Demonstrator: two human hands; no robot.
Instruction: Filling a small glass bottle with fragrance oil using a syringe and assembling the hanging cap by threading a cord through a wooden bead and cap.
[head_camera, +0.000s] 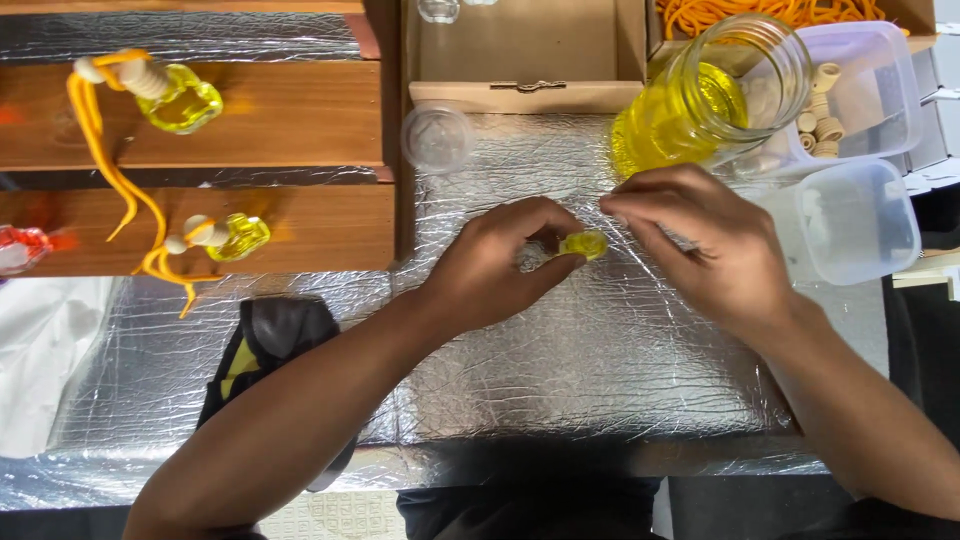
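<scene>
My left hand (500, 265) pinches a small glass bottle of yellow liquid (583, 244) over the foil-covered table (560, 370). My right hand (700, 240) hovers right beside the bottle, its fingertips bent toward the bottle's top; whether they touch it I cannot tell. A large glass jar of yellow liquid (700, 100) stands just behind my right hand.
Two filled small bottles with wooden caps and orange cords (175, 95) (220, 237) lie on wooden boards (300, 115) at left. A clear lid (437, 138), a cardboard box (525, 50), a plastic tub of wooden caps (880, 80), another tub (860, 220), orange cords (770, 12) and a dark cloth (275, 340) surround the work area.
</scene>
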